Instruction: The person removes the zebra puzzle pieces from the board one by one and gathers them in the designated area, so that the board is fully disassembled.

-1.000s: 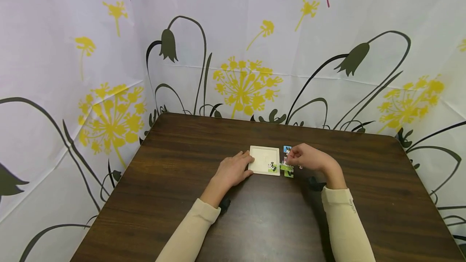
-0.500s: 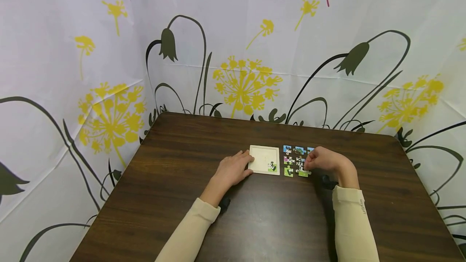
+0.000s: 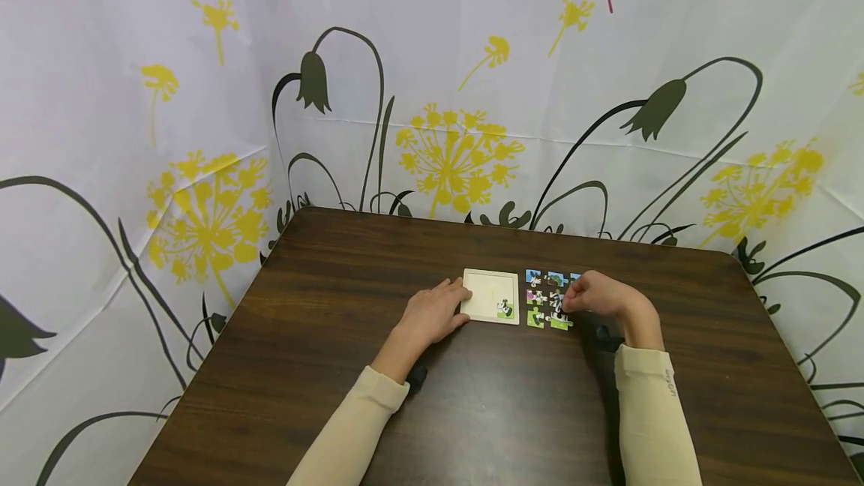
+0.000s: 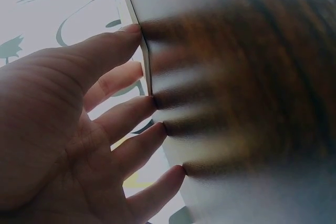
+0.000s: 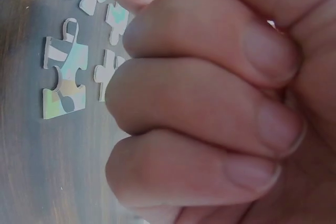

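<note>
My left hand (image 3: 435,315) rests at the left edge of a pale wooden puzzle tray (image 3: 482,292), fingers spread. In the left wrist view, its thumb touches the thin tray edge (image 4: 147,69). One panda piece (image 3: 505,309) lies in the tray's lower right corner. Just right of the tray, my right hand (image 3: 601,295) has its thumb and forefinger at a green puzzle piece (image 3: 559,323), which it appears to pinch; the fingertips are partly hidden. Its other fingers (image 5: 184,93) are curled in the right wrist view.
Several loose puzzle pieces lie in rows right of the tray, including a blue-topped piece (image 3: 533,277) and a green piece (image 3: 535,317). The right hand covers part of the rightmost column. A flowered cloth (image 3: 432,58) hangs behind the dark wooden table (image 3: 351,276).
The right hand moved right from beside the tray to the loose pieces, bringing a green piece down there, and then shifted slightly left. The left hand stayed at the tray.
</note>
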Motion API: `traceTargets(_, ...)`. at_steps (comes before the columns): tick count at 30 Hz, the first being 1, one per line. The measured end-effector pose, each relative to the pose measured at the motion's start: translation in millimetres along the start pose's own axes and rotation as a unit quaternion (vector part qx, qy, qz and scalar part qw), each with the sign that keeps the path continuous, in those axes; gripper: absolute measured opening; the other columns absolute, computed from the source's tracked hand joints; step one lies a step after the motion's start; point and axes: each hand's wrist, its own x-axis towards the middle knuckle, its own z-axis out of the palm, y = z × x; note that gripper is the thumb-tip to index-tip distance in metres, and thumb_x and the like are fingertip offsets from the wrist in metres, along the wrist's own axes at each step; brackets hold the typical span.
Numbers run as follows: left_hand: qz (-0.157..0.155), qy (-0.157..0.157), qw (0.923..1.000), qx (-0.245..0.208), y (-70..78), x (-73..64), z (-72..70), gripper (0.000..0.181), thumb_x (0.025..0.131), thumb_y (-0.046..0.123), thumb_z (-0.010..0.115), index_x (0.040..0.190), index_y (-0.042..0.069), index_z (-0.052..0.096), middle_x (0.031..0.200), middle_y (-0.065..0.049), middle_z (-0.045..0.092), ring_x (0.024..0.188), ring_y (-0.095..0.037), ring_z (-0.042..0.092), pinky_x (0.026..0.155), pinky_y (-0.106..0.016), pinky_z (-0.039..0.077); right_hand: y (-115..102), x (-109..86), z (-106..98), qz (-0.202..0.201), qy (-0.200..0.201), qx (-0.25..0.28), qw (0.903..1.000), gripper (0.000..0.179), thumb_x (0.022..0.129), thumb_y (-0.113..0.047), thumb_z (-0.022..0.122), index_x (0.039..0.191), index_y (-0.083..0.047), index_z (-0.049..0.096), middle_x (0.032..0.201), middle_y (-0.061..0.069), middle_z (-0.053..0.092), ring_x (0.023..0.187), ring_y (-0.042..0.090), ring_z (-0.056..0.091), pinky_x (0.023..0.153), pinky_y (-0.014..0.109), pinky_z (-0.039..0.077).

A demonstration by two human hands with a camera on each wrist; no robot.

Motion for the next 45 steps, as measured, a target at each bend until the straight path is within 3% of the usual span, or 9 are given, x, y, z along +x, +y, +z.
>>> traceTargets(5,0.000,-0.002,1.0000,0.003,0.0,0.2,-0.5,0.049,0.106,0.039,0.071,0.151,0.023,0.063,0.170,-0.005,0.047,0.158,-0.027,0.046,0.121,-0.059,0.046,-3.0,0.5,-0.5,-0.013,0.017,0.010,0.9997,0.019,0.106,-0.012,0.066,0.103,0.005,0.075,0.102,0.011,0.073,0.091,0.018,0.058,0.085,0.037,0.052)
traceTargets(9,0.000,0.000,1.0000,0.004,-0.1,0.0,-0.7,0.048,0.105,0.039,0.071,0.151,0.023,0.063,0.169,-0.005,0.048,0.157,-0.027,0.046,0.121,-0.059,0.046,-9.1,8.6,4.8,-0.039,0.036,0.008,0.9986,0.017,0.105,-0.013,0.066,0.102,0.003,0.072,0.100,0.009,0.068,0.079,0.015,0.050,0.071,0.031,0.044)
traceTargets(13,0.002,0.003,1.0000,0.003,-0.2,0.2,-0.1,0.049,0.105,0.039,0.071,0.150,0.022,0.063,0.169,-0.005,0.048,0.157,-0.027,0.046,0.121,-0.060,0.046,-21.0,21.9,17.1,-0.059,0.035,0.009,0.9976,0.012,0.103,-0.012,0.070,0.101,-0.001,0.069,0.100,0.009,0.068,0.072,0.013,0.049,0.067,0.030,0.043)
traceTargets(20,0.001,0.000,1.0000,0.004,-0.1,0.1,0.2,0.049,0.105,0.039,0.071,0.151,0.023,0.063,0.169,-0.005,0.048,0.157,-0.027,0.046,0.121,-0.060,0.046,-48.0,44.0,46.8,-0.065,0.016,-0.008,0.9977,0.023,0.099,-0.011,0.075,0.116,0.002,0.066,0.071,-0.002,0.051,0.062,0.012,0.043,0.061,0.030,0.041)
traceTargets(23,0.002,0.000,1.0000,0.006,0.2,-0.1,-0.1,0.048,0.106,0.040,0.071,0.150,0.023,0.063,0.169,-0.005,0.048,0.157,-0.028,0.046,0.120,-0.060,0.046,-53.6,51.2,56.0,-0.063,0.016,-0.040,0.9971,0.025,0.098,-0.013,0.077,0.118,0.000,0.067,0.070,-0.002,0.053,0.061,0.012,0.044,0.060,0.029,0.041)
traceTargets(28,0.001,0.001,1.0000,0.007,0.7,-0.8,-1.1,0.049,0.105,0.040,0.071,0.150,0.023,0.063,0.169,-0.005,0.048,0.157,-0.028,0.046,0.120,-0.060,0.047,-54.9,57.3,62.7,-0.051,0.026,-0.063,0.9964,0.023,0.097,-0.014,0.078,0.115,-0.003,0.068,0.073,0.000,0.057,0.061,0.012,0.047,0.058,0.028,0.041)
traceTargets(38,-0.001,0.002,0.9999,0.011,0.4,-0.1,-0.4,0.048,0.105,0.041,0.071,0.150,0.024,0.063,0.169,-0.004,0.048,0.157,-0.026,0.047,0.120,-0.059,0.047,-53.2,61.8,66.3,-0.053,0.023,-0.046,0.9973,0.022,0.099,-0.012,0.076,0.117,-0.004,0.064,0.070,-0.002,0.055,0.060,0.012,0.045,0.059,0.029,0.040)
traceTargets(45,-0.001,-0.002,0.9999,0.014,-0.1,1.4,0.6,0.049,0.105,0.040,0.070,0.150,0.024,0.063,0.169,-0.004,0.048,0.157,-0.026,0.047,0.120,-0.058,0.047,-50.6,61.4,63.8,-0.070,0.042,-0.045,0.9957,0.008,0.101,-0.010,0.068,0.108,-0.006,0.066,0.067,-0.004,0.049,0.057,0.012,0.040,0.056,0.029,0.037)
